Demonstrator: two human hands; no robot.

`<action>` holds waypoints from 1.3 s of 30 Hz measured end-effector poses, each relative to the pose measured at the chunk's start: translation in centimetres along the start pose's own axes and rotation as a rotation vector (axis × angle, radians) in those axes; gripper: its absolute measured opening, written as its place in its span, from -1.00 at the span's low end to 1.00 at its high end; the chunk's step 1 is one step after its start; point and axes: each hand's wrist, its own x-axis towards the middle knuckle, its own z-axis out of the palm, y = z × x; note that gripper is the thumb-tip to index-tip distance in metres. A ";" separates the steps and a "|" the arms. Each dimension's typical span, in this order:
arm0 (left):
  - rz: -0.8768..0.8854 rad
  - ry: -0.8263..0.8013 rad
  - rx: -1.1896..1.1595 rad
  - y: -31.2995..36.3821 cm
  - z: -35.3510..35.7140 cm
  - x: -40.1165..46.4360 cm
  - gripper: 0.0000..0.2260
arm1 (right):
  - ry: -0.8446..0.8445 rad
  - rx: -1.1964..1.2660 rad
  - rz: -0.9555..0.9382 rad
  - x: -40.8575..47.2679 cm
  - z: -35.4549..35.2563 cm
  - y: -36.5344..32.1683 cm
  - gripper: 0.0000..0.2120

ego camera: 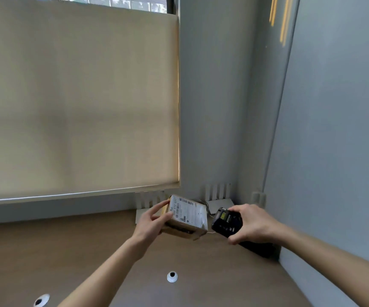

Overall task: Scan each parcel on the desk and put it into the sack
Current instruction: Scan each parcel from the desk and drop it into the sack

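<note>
Left hand curled round the near-left end of a small brown cardboard parcel, thumb on top by the label edge, fingers tucked beneath, holding it tilted up off the brown wooden tabletop. White shipping label with barcodes facing up and toward the camera. Right hand wrapped round a black handheld scanner, fingers over the top, thumb below, small yellowish screen showing on its upper face. Scanner just beside the parcel's right end, nose aimed that way, a narrow gap between the two. Both held above the tabletop's far right corner. Behind them, against the grey wall, white routers with upright antennas and some thin cables. Further out, two round white cable grommets set in the near tabletop. Above, a beige roller blind drawn most of the way down over the window.
</note>
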 end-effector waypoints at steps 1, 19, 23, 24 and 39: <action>0.008 0.010 0.012 0.4 0.0 -1.3 -0.67 | -0.003 -0.021 -0.010 -1.2 -0.2 -0.3 -0.38; 0.044 0.112 0.128 2.5 -3.1 -15.3 -0.68 | -0.006 -0.292 -0.087 -12.2 -0.5 -6.8 -0.33; 0.054 0.131 0.133 2.4 -4.6 -16.0 -0.68 | 0.013 -0.303 -0.109 -12.1 -0.2 -8.4 -0.30; 0.056 0.131 0.131 2.3 -5.0 -16.3 -0.68 | 0.017 -0.307 -0.116 -12.1 -0.1 -8.8 -0.30; -0.029 0.318 -0.164 -0.3 -14.6 -23.1 -0.41 | -0.123 0.209 -0.217 -10.8 5.3 -18.5 -0.33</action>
